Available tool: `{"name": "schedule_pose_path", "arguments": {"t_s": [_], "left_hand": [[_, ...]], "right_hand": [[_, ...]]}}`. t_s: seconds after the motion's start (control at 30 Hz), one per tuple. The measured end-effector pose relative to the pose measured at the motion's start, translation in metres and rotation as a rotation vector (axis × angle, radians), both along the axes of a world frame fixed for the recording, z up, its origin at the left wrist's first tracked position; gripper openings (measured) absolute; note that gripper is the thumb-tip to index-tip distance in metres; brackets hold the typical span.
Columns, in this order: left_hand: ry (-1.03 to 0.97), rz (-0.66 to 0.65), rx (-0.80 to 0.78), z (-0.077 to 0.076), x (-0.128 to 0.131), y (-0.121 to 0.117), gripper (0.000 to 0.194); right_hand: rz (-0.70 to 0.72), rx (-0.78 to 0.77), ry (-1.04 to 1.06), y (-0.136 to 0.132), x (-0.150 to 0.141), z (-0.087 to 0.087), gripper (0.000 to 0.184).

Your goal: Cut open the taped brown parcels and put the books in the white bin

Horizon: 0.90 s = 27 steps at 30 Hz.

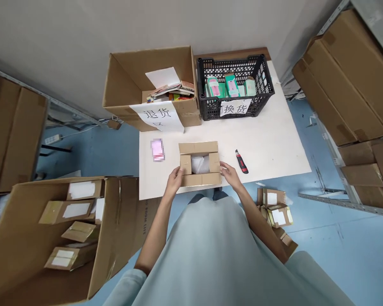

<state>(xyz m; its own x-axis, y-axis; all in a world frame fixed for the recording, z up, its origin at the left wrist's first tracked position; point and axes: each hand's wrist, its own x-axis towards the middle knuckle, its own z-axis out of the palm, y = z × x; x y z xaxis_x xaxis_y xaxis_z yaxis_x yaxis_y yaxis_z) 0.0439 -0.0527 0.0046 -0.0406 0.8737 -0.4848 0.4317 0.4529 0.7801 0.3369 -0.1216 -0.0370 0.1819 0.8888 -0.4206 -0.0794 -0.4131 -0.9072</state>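
A small cardboard box (pixel 200 179) sits near the front edge of the white table, its flaps partly folded over the opening. Through the gap between the flaps shows something in white wrapping (pixel 200 165); its contents are hidden. My left hand (pixel 175 180) grips the box at its left side, thumb on the flap. At the opposite side my right hand (pixel 230 175) holds the right wall and flap. A red and black utility knife (pixel 241 162) lies on the table to the right of my right hand. Left of the box is a pink, blurred item (pixel 157 150).
Behind stand an open carton (pixel 124 111) with books and a black plastic crate (pixel 207 108) with green boxes. A big carton (pixel 110 238) of small parcels stands at lower left. Several small boxes (pixel 279 216) lie on the blue floor, right. Shelves with cartons (pixel 344 85) flank the table.
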Motion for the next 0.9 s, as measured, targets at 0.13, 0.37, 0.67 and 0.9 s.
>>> {"name": "schedule_pose_path", "arguments": {"t_s": [0.13, 0.37, 0.67, 0.9], "left_hand": [[-0.099, -0.102, 0.101, 0.032, -0.006, -0.003, 0.059], [-0.25, -0.38, 0.286, 0.069, 0.006, -0.036, 0.07], [-0.354, -0.8, 0.204, 0.07, 0.088, -0.096, 0.069], [-0.376, -1.182, 0.184, 0.073, 0.183, -0.156, 0.061]], "right_hand": [[-0.097, 0.127, -0.037, -0.03, 0.002, 0.033, 0.075], [-0.332, 0.207, -0.196, -0.122, -0.013, 0.092, 0.073], [-0.742, 0.094, -0.396, -0.275, -0.009, 0.11, 0.081], [-1.104, 0.025, -0.506, -0.382, 0.003, 0.102, 0.084]]}}
